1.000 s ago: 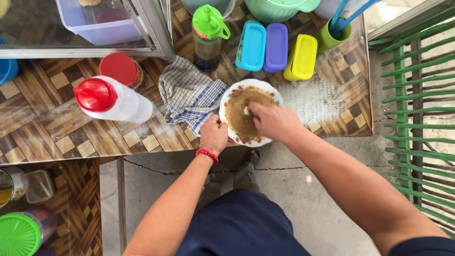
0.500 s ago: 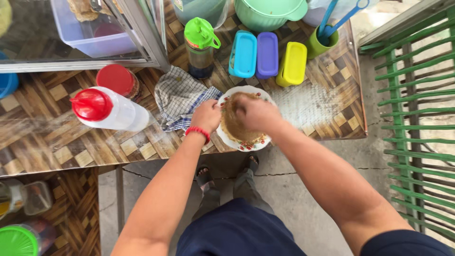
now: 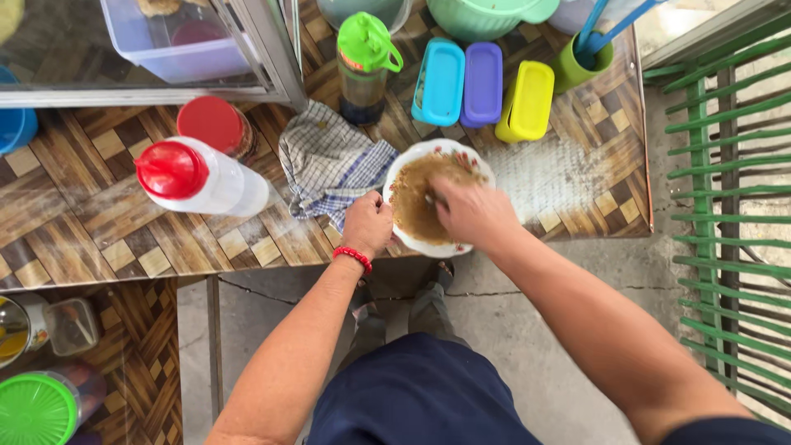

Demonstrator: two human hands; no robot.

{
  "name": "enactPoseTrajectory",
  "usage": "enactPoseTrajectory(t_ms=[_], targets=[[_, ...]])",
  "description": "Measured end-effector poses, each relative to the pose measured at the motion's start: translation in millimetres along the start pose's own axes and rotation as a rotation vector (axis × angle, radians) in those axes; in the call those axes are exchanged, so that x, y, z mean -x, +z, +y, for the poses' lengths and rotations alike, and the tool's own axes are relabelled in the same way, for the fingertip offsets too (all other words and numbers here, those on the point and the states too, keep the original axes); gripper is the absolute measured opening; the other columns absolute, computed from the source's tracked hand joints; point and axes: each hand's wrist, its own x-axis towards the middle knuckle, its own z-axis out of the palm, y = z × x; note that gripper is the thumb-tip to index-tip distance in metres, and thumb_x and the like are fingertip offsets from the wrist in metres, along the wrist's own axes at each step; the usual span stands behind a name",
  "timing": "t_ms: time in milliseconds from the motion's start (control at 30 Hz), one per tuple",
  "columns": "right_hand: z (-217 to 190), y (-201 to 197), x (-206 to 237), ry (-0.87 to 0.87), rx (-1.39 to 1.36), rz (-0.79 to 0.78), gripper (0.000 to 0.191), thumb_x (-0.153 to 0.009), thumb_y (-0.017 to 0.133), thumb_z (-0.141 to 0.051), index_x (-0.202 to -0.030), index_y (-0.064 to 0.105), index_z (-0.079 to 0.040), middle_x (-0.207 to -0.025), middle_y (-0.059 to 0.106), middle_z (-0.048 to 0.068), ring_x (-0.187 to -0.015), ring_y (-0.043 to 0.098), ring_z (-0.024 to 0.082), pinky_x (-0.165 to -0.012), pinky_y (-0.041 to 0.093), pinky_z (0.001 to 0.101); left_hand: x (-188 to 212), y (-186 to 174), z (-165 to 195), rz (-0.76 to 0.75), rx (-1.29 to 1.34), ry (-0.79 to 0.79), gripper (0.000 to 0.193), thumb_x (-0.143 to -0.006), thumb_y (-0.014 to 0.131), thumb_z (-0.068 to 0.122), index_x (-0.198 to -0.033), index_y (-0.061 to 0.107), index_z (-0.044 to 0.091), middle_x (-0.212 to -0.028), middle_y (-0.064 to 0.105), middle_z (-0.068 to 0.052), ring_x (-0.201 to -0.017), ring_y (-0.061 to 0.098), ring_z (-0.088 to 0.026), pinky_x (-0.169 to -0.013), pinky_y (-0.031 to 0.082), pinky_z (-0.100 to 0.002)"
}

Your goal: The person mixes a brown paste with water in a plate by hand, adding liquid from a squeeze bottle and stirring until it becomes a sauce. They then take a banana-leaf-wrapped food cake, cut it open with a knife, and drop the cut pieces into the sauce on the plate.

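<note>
A white plate [image 3: 405, 164] smeared with brown paste sits at the front edge of the wood-patterned counter [image 3: 91, 222]. My left hand [image 3: 367, 222], with a red band on the wrist, grips the plate's left rim. Over the plate's right half, my right hand [image 3: 474, 213] is closed on a small utensil pressed into the paste; most of the utensil is hidden under the fingers. A blue-checked cloth [image 3: 329, 165] lies just left of the plate, touching it.
A white bottle with a red cap [image 3: 198, 175] and a red-lidded jar [image 3: 212, 124] stand at left. Behind the plate are a green-lidded bottle [image 3: 362, 62], blue, purple and yellow boxes [image 3: 483, 82] and a green cup [image 3: 581, 62]. A green railing [image 3: 725, 206] runs at right.
My left hand moved up from the counter edge to grip the plate's left rim. My right hand keeps working over the paste, shifting slightly across the plate.
</note>
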Motion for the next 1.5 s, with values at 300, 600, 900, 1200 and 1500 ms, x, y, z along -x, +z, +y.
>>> enactPoseTrajectory(t_ms=[300, 600, 900, 1200, 1500], targets=[[-6, -8, 1, 0.08, 0.064, -0.142, 0.029, -0.097, 0.061, -0.033, -0.124, 0.058, -0.023, -0.083, 0.075, 0.015, -0.078, 0.072, 0.039, -0.066, 0.055, 0.0553, 51, 32, 6, 0.131, 0.426, -0.144, 0.022, -0.095, 0.06, 0.017, -0.091, 0.063, -0.005, -0.078, 0.074, -0.018, -0.06, 0.075, -0.024, -0.053, 0.062, -0.04], [27, -17, -11, 0.063, -0.16, 0.025, 0.038, -0.092, 0.065, -0.031, -0.129, 0.063, -0.025, -0.089, 0.074, 0.019, -0.083, 0.071, 0.043, -0.071, 0.055, 0.056, 19, -10, 22, 0.141, -0.117, 0.099, 0.026, -0.103, 0.056, 0.023, -0.103, 0.074, 0.005, -0.102, 0.076, -0.022, -0.097, 0.071, -0.04, -0.082, 0.055, -0.048], [7, 13, 0, 0.064, -0.008, -0.032, 0.037, -0.089, 0.064, -0.029, -0.125, 0.062, -0.025, -0.08, 0.074, 0.017, -0.073, 0.073, 0.037, -0.062, 0.056, 0.0539, -28, -24, 40, -0.081, -0.174, -0.004, 0.027, -0.09, 0.061, 0.02, -0.111, 0.072, 0.007, -0.103, 0.074, -0.021, -0.091, 0.073, -0.038, -0.079, 0.058, -0.046], [8, -3, -4, -0.035, 0.033, 0.012, 0.037, -0.086, 0.067, -0.03, -0.123, 0.063, -0.024, -0.077, 0.073, 0.015, -0.07, 0.072, 0.037, -0.059, 0.055, 0.0532, 25, -5, 12, -0.047, 0.325, -0.142, 0.021, -0.09, 0.058, 0.011, -0.098, 0.067, -0.006, -0.082, 0.076, -0.02, -0.067, 0.077, -0.03, -0.056, 0.061, -0.037], [-27, 6, 26, -0.051, 0.093, -0.161, 0.042, -0.094, 0.06, -0.037, -0.134, 0.056, -0.025, -0.088, 0.068, 0.023, -0.064, 0.071, 0.039, -0.05, 0.056, 0.0511, -10, -39, 47, -0.056, -0.204, -0.079, 0.037, -0.089, 0.052, 0.031, -0.11, 0.075, 0.012, -0.104, 0.076, -0.018, -0.1, 0.071, -0.036, -0.088, 0.054, -0.045]])
